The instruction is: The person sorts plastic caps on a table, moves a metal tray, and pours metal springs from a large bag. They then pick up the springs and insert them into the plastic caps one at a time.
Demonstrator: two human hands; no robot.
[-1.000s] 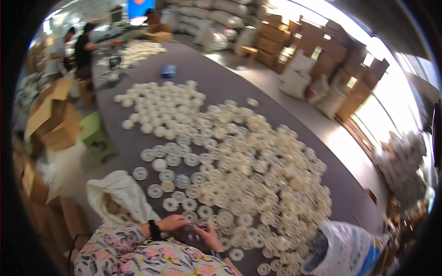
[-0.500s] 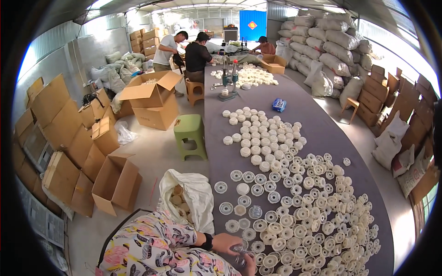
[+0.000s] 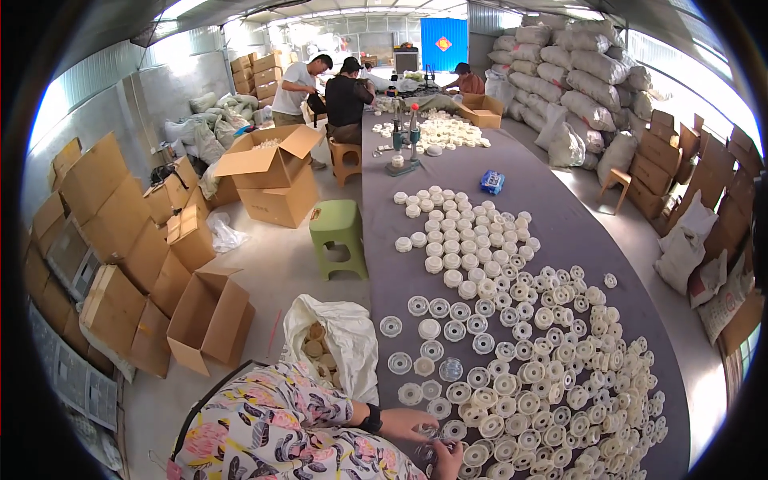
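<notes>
At the table's near edge my left hand (image 3: 406, 424) and my right hand (image 3: 447, 461) are close together, fingers closed around small clear plastic discs (image 3: 425, 453). The grip is partly hidden by my fingers. Just beyond my left hand lie clear and whitish ring-shaped discs (image 3: 438, 408), spread loosely. To the right of my hands a large heap of cream-white plastic rings (image 3: 528, 396) covers the table. Farther off stand rows of white assembled round pieces (image 3: 460, 236). An open white sack (image 3: 352, 344) with tan round pieces inside sits left of my arm.
A green stool (image 3: 336, 236) and open cardboard boxes (image 3: 212, 320) stand on the floor to the left. On the dark table (image 3: 552, 208) are a blue packet (image 3: 492, 182) and a hand press (image 3: 404, 144). Several people work at the far end. Stacked sacks (image 3: 592, 72) line the right.
My hands have shifted slightly, with the left fingers now reaching over toward the right hand's fingertips. The whole view has moved a little. A person in black has raised an arm.
</notes>
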